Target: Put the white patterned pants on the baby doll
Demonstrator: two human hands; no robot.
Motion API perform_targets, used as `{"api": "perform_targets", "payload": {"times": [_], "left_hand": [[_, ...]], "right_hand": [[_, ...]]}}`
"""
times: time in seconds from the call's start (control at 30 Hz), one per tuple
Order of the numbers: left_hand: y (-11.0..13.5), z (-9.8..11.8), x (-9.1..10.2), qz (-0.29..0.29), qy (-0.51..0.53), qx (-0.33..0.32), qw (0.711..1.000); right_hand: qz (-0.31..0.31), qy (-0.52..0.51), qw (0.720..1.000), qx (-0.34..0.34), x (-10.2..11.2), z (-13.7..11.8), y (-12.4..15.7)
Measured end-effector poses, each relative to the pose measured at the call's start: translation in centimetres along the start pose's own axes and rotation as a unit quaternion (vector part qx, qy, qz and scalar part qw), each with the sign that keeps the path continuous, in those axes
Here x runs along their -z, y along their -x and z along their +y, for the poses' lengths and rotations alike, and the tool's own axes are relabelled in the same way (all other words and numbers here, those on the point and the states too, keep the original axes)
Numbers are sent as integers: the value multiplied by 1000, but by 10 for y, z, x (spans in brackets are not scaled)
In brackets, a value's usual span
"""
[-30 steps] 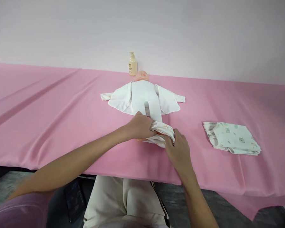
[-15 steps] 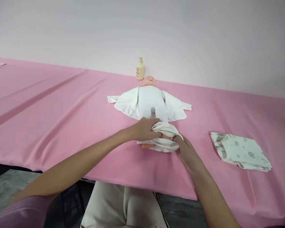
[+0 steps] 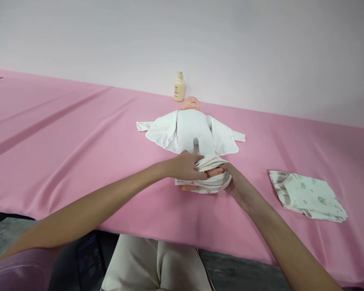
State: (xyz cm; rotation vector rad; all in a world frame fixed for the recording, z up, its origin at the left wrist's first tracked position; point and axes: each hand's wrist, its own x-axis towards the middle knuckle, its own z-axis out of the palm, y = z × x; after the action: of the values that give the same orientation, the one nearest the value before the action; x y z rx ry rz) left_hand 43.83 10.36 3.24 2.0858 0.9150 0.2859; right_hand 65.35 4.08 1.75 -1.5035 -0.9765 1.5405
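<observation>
A baby doll lies on its back on the pink table, head toward the wall, in a white bodysuit with an open white jacket spread under it. My left hand grips the bunched printed trousers at the doll's feet. My right hand is closed on the right side of the same bundle. A bare doll foot pokes out between my hands.
A folded printed garment lies on the table to the right. A cream pump bottle stands by the wall behind the doll's head. My knees show below the table's near edge.
Both hands have stayed on the bunched trousers and worked them around the doll's feet; a bare foot now shows between my hands. My view has shifted slightly.
</observation>
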Motion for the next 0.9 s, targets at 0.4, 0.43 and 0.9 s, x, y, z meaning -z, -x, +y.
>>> {"api": "perform_targets", "payload": {"times": [0.4,0.43,0.9], "left_hand": [[11,-24,-21,192,110,-35,975],[11,-25,-21,188,101,-41,976],[2,-34,-35,203,-98,-60,972]], "right_hand": [[-27,144,975,167,9,23,-5],[-31,190,964,183,13,20,-8],[-118,283,925,222,60,1,-41]]}}
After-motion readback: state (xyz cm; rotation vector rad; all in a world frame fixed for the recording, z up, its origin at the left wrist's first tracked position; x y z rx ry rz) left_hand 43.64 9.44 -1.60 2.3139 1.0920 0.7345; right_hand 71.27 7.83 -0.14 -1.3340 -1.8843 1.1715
